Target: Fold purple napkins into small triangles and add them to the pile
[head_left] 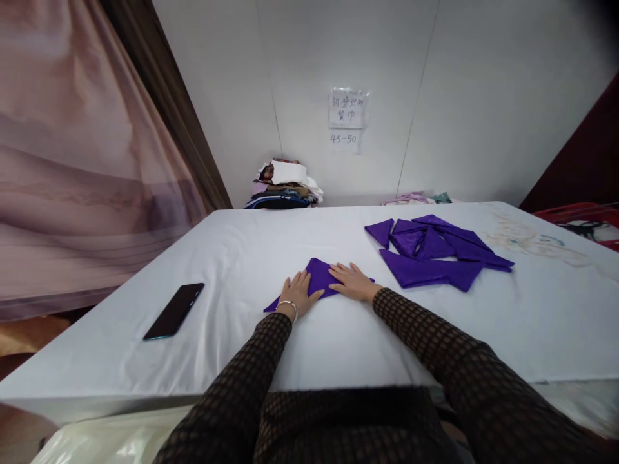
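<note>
A purple cloth (319,276), folded to a low triangle, lies on the white-covered table (242,245) in front of me. My left hand (298,294) rests flat on its left part, fingers stretched out, a silver bracelet at the wrist. On its right part lies my right hand (351,281), also flat with fingers extended. Both palms hide much of the cloth; its pointed ends show beyond the hands. To the right are several more folded purple cloths (430,274), some overlapping.
A black phone (175,312) lies at the left. Stacked clothes (285,183) stand behind the table's back edge, below a handwritten paper sign (347,109) on the wall. A pink curtain (87,161) hangs at left; a red basket (585,216) is at far right.
</note>
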A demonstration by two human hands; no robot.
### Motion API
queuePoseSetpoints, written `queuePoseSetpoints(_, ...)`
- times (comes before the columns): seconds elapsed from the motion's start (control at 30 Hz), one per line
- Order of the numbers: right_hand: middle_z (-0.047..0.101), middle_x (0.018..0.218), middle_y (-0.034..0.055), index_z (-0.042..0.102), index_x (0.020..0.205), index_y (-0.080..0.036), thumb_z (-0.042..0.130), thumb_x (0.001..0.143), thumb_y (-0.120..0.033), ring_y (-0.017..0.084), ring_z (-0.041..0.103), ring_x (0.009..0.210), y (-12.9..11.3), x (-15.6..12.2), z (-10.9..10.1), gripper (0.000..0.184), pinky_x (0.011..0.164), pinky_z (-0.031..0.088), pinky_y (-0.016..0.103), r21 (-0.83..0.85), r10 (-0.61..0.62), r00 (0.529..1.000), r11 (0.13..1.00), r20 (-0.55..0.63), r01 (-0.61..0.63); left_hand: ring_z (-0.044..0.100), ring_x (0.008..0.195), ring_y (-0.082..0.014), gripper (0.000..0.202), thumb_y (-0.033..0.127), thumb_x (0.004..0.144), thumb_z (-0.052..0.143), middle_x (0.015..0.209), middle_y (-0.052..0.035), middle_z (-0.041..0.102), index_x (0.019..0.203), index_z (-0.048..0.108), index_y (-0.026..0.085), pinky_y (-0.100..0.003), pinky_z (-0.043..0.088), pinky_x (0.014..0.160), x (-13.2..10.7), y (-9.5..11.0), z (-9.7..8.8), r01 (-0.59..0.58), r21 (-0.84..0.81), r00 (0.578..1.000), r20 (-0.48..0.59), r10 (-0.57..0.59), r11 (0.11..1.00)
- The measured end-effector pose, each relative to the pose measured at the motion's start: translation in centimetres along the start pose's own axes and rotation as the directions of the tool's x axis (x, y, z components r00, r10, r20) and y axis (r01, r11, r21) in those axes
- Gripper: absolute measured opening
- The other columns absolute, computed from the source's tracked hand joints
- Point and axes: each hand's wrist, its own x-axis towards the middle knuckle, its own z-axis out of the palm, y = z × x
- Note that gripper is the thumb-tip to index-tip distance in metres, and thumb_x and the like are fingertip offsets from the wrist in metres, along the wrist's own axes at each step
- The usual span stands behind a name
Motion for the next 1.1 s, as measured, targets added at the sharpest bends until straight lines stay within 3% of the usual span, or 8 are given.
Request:
queuePoseSetpoints(0.2, 0.021, 0.153, 0.0079, 0.026, 0.146, -0.020, 0.019, 0.092, -0.059, 0.024, 0.014, 0.141, 3.9, -2.7, -1.4, 0.067, 0.111, 0.006, 0.051, -0.028, 0.132, 0.991, 0.991, 0.015, -0.132, 0.014, 0.142, -0.0234, 0.082, 0.069, 0.084, 0.018, 0.153, -0.0078, 0.019, 0.144, 0.026, 0.014, -0.047, 0.012, 0.114, -0.1, 0.2, -0.3, 0.006, -0.006, 1.000, 0.001, -0.006, 1.000)
queuePoseSetpoints(0.33, 0.021, 0.152, 0.0119, 0.027, 0.145, -0.016, 0.019, 0.092, -0.060, 0.025, 0.013, 0.141, 2.9, -3.5, -2.2, 0.069, 0.111, 0.005, 0.050, -0.054, 0.236, 0.969, 0.969, -0.068, -0.240, 0.014, 0.142, -0.0237, 0.082, 0.068, 0.084, 0.019, 0.153, -0.0079, 0.019, 0.144, 0.026, 0.014, -0.047, 0.012, 0.114, 0.1, 0.0, -0.1, 0.003, 0.004, 1.000, -0.010, -0.003, 1.000)
queuePoseSetpoints(0.43, 0.021, 0.152, 0.0117, 0.026, 0.146, -0.016, 0.023, 0.090, -0.063, 0.024, 0.012, 0.141, 0.2, -3.5, -1.9, 0.073, 0.112, 0.001, 0.047, -0.080, 0.047, 0.993, 0.995, -0.105, -0.056, 0.014, 0.142, -0.0241, 0.078, 0.066, 0.085, 0.021, 0.153, -0.0077, 0.019, 0.144, 0.027, 0.015, -0.047, 0.013, 0.113, 0.3, -0.1, 0.2, 0.001, 0.020, 1.000, -0.019, 0.000, 1.000)
queuePoseSetpoints(0.53, 0.023, 0.152, 0.0107, 0.025, 0.146, -0.016, 0.025, 0.090, -0.064, 0.023, 0.015, 0.140, -1.6, -3.5, -1.2, 0.073, 0.113, 0.002, 0.044, -0.038, -0.130, 0.992, 0.991, -0.002, 0.130, 0.015, 0.141, -0.0243, 0.076, 0.064, 0.086, 0.022, 0.153, -0.0083, 0.020, 0.144, 0.027, 0.015, -0.047, 0.014, 0.113, 0.5, -0.2, 0.3, 0.009, 0.031, 1.000, -0.022, -0.008, 0.999)
queuePoseSetpoints(0.67, 0.022, 0.152, 0.0107, 0.026, 0.146, -0.017, 0.026, 0.092, -0.060, 0.023, 0.015, 0.140, 0.1, -4.3, -1.1, 0.069, 0.112, 0.005, 0.046, -0.011, -0.048, 0.998, 0.999, 0.027, 0.048, 0.015, 0.141, -0.0245, 0.076, 0.063, 0.086, 0.023, 0.153, -0.0089, 0.020, 0.144, 0.027, 0.013, -0.048, 0.015, 0.113, 0.5, -0.4, 0.3, 0.005, 0.038, 1.000, -0.020, -0.004, 0.999)
queuePoseSetpoints(0.87, 0.023, 0.152, 0.0129, 0.027, 0.146, -0.016, 0.028, 0.092, -0.056, 0.025, 0.017, 0.140, 3.7, -6.4, -2.8, 0.067, 0.112, 0.009, 0.047, -0.025, 0.143, 0.990, 0.989, 0.016, -0.143, 0.016, 0.141, -0.0254, 0.074, 0.061, 0.087, 0.022, 0.153, -0.0097, 0.021, 0.144, 0.029, 0.014, -0.049, 0.015, 0.113, 0.4, -0.4, 0.1, -0.012, 0.038, 0.999, -0.033, 0.013, 0.999)
queuePoseSetpoints(0.97, 0.021, 0.152, 0.0128, 0.027, 0.145, -0.015, 0.026, 0.092, -0.058, 0.025, 0.014, 0.141, 2.4, -6.1, -3.6, 0.069, 0.112, 0.007, 0.045, -0.047, 0.150, 0.987, 0.987, -0.052, -0.153, 0.016, 0.141, -0.0255, 0.075, 0.063, 0.086, 0.023, 0.153, -0.0097, 0.020, 0.144, 0.029, 0.015, -0.048, 0.015, 0.113, 0.3, -0.2, -0.1, -0.005, 0.023, 1.000, -0.019, 0.006, 1.000)
queuePoseSetpoints(1.1, 0.018, 0.153, 0.0101, 0.024, 0.146, -0.016, 0.024, 0.091, -0.062, 0.024, 0.010, 0.141, -1.7, -3.9, -3.0, 0.073, 0.113, 0.004, 0.043, -0.042, -0.072, 0.995, 0.997, -0.070, 0.069, 0.015, 0.141, -0.0246, 0.077, 0.065, 0.086, 0.024, 0.153, -0.0090, 0.021, 0.144, 0.027, 0.015, -0.047, 0.013, 0.113, 0.2, 0.1, -0.2, 0.002, 0.015, 1.000, -0.013, -0.002, 1.000)
